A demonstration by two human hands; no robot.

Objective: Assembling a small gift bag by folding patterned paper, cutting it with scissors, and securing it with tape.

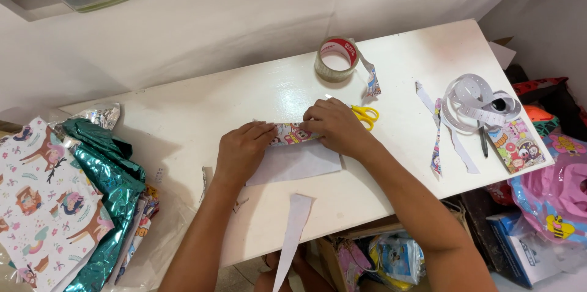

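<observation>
Head view: I'm looking straight down at a white painted worktop (202, 114), both hands in the middle of it.
Work piece: small flat packet wrapped in cartoon-print gift paper (292, 135), white underside of the sheet (299, 162) spread out below it toward the body.
Long axis: runs left-right across the worktop, slightly raised at the right end; both hands sit on that axis, one per end.
Left hand (239, 152): fingers flat and together, pressing the left end of the printed fold down.
Right hand (335, 127): fingers curled over the right end, pinching or pressing the fold edge; I can't tell which, knuckles hide the tips.
Nearer hand: neither, both are touching the packet; the gap between them shows only a short stretch of print.
Yellow-handled scissors (365, 114): just beyond the right hand, partly hidden by it, blades pointing left.
Clear packing tape roll with red core label (337, 58): further up the worktop, beyond the right hand, loose tail stuck to a paper scrap.
White paper strip (293, 231): hangs off the near edge between the forearms.
Right side: coiled white measuring tape (480, 97), torn paper offcuts (437, 139), small cartoon-print card (518, 145).
Left side: stack of folded gift wrap, deer-print sheet (43, 200) and teal foil (110, 176).
</observation>
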